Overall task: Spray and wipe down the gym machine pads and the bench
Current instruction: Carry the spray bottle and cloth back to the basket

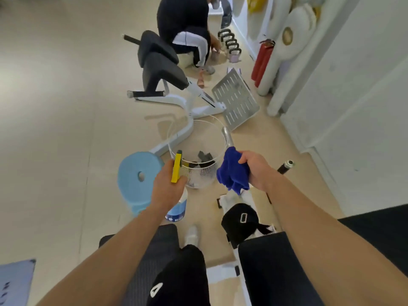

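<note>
The left hand (167, 191) had its grip clamped around the neck of a spray bottle (179, 206), fingers curled under the yellow trigger head, which pointed away from the person. The bottle's clear body with a blue label hung below the hand, above the floor. The right hand (256, 171) had its grip closed on a bunched blue cloth (231, 173), which draped down in front of a silver bar (227, 135); whether the cloth touched the bar could not be told.

Between the 2 hands, on the floor, stood a white wire basket (205, 173) with dark items inside. Just beside the left hand stood a large roll of blue paper (136, 175).

Farther ahead was a gym machine with 2 black pads (159, 69) on a white frame (176, 100), and a perforated grey footplate (237, 100) tilted at its right end. Behind it another person (183, 16) crouched near a row of kettlebells (230, 44). A red fire extinguisher (262, 60) stood by the white wall. A black padded surface (375, 230) showed at the lower right edge.
</note>
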{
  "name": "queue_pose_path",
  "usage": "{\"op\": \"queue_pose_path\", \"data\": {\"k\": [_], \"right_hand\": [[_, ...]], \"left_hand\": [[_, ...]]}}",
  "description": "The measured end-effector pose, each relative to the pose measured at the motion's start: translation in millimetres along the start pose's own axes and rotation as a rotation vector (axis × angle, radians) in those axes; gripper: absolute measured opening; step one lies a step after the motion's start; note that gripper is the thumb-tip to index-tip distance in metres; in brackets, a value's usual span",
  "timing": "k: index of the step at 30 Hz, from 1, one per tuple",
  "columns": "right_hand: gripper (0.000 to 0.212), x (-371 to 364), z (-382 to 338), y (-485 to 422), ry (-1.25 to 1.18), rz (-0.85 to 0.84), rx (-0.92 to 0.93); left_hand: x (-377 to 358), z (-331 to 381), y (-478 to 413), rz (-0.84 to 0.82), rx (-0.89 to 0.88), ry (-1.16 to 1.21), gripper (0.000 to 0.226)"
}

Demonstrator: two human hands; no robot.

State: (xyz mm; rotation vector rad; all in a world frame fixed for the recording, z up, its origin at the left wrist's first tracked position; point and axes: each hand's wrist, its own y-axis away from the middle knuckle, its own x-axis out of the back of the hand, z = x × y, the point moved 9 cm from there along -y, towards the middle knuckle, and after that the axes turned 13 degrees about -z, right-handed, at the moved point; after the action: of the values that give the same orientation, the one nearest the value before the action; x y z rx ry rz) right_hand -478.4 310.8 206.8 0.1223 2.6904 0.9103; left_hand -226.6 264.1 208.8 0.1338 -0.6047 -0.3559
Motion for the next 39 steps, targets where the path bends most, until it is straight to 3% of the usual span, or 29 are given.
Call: {"op": "queue_pose_path", "data": {"k": [3, 7, 12, 14, 17, 21, 27, 39], "right_hand": [[0.037, -25, -27, -59, 0.055, 0.018, -0.069], [0.082, -41, -72, -149, 0.139, 0.086, -0.122], [0.067, -50, -116, -235, 0.376, 0.224, -0.165], [0.049, -76, -112, -246, 0.417, 0.171, -0.18], [0.026, -131, -76, -252, 0.375, -0.065, -0.246], [0.027, -204, -21, -279, 0.411, -0.314, -0.243], [0.031, -256, 36, -322, 0.501, -0.405, -0.241], [0.031, -299, 142, -402, 0.388, -0.457, -0.353]], "left_hand": [[35, -12, -44, 0.056, 0.014, 0.02, 0.032], [72, -24, -102, 0.077, 0.047, -0.012, 0.042], [101, -36, -155, 0.088, 0.073, -0.009, 0.053], [106, -47, -170, 0.114, 0.072, 0.001, 0.056], [108, -61, -184, 0.155, 0.055, 0.022, 0.055], [107, -104, -198, 0.186, 0.108, 0.086, 0.056], [102, -186, -206, 0.226, 0.236, 0.124, 0.049], [83, -339, -215, 0.305, 0.452, 0.035, 0.054]]}}
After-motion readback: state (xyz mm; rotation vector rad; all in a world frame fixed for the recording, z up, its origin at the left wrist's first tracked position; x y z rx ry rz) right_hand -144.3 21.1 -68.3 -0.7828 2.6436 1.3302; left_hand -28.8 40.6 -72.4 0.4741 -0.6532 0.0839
